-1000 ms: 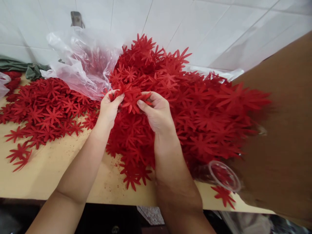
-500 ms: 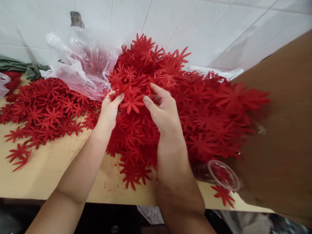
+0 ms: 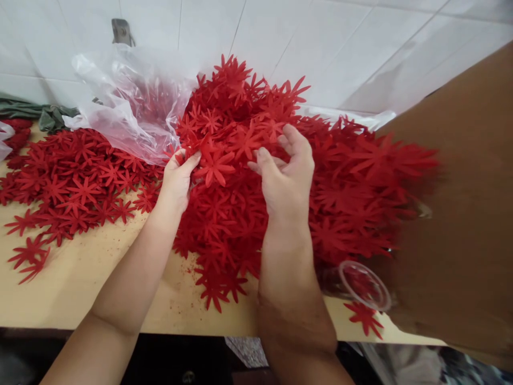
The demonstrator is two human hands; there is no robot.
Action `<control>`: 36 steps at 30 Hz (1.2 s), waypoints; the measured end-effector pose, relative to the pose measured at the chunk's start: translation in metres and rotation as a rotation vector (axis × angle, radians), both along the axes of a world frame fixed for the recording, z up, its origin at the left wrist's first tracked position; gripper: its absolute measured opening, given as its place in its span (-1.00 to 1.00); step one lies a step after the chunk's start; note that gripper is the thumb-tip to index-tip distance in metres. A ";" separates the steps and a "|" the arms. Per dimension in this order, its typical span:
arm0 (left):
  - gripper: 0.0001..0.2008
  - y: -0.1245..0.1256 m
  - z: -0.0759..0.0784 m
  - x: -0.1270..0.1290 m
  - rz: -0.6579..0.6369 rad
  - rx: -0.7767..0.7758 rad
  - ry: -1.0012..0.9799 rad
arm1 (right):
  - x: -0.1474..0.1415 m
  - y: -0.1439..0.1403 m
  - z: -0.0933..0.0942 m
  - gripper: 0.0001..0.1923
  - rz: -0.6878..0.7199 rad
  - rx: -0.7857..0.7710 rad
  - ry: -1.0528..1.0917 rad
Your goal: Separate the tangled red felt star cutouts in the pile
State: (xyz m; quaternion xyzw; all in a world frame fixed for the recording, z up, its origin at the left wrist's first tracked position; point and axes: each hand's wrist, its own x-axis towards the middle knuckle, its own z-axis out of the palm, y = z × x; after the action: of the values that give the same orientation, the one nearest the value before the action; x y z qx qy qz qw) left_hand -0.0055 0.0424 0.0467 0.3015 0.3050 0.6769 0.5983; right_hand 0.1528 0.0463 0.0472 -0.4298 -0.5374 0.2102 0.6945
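Sprawling across the wooden table (image 3: 80, 278), the heap of red flower cutouts (image 3: 304, 182) lies under both hands. The right hand (image 3: 286, 179) has lifted off since a second ago, fingers spread above the heap; the left hand (image 3: 178, 179) pinches one red flower (image 3: 214, 166) — no writing shows.

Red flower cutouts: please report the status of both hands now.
Left hand pinches one red flower cutout. Right hand open, fingers on the big pile. Clear plastic bag lies beside, not blocking.

right hand (image 3: 286, 179) off red flower (image 3: 215, 167), opened, moved up
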 end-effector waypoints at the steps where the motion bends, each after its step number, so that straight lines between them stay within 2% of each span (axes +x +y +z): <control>1: -0.80 -0.001 0.001 0.000 -0.007 0.001 -0.010 | -0.002 -0.004 0.003 -0.62 -0.010 -0.012 -0.031; 3: -0.80 -0.003 0.002 0.002 -0.024 0.005 -0.012 | -0.010 -0.012 0.011 -0.65 0.054 -0.085 -0.101; 6: -0.81 -0.005 0.004 0.004 -0.039 0.018 0.015 | -0.025 -0.019 0.016 -0.66 0.266 -0.237 -0.136; 7: -0.82 -0.006 0.004 0.005 -0.041 0.028 0.024 | -0.030 -0.020 0.016 -0.66 0.298 -0.259 -0.118; 9: -0.83 -0.006 0.004 0.007 -0.044 0.041 0.048 | -0.036 -0.019 0.015 -0.66 0.275 -0.258 -0.086; 12: -0.86 -0.006 0.004 0.006 -0.022 0.028 0.098 | -0.037 -0.017 0.013 -0.65 0.161 -0.225 -0.131; 17: -0.87 -0.005 0.003 0.002 0.017 0.007 0.142 | -0.033 -0.017 0.013 -0.49 0.035 -0.200 -0.147; 19: -0.88 -0.005 0.003 0.003 0.012 0.032 0.151 | -0.034 -0.015 0.011 -0.52 0.067 -0.171 -0.098; 22: -0.89 -0.004 0.002 0.004 0.006 0.067 0.170 | -0.035 -0.012 0.007 -0.72 0.180 -0.141 -0.001; 25: -0.90 -0.004 0.002 0.005 0.008 0.063 0.175 | -0.034 -0.011 0.005 -0.73 0.261 -0.166 0.059; 27: -0.91 -0.005 0.004 0.005 0.001 0.042 0.175 | -0.032 -0.011 0.006 -0.73 0.257 -0.172 0.053; 33: -0.95 -0.011 0.009 0.005 -0.002 0.031 0.229 | -0.028 -0.009 0.006 -0.65 0.099 -0.135 0.002; 36: -0.91 -0.011 0.008 0.008 -0.021 0.121 0.260 | -0.028 -0.006 0.002 -0.71 0.189 -0.169 0.044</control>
State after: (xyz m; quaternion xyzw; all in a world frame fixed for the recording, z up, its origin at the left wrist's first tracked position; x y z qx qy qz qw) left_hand 0.0029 0.0314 0.0544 0.4255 0.3354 0.6428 0.5415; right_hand 0.1245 0.0403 0.0487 -0.4297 -0.5405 0.3286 0.6444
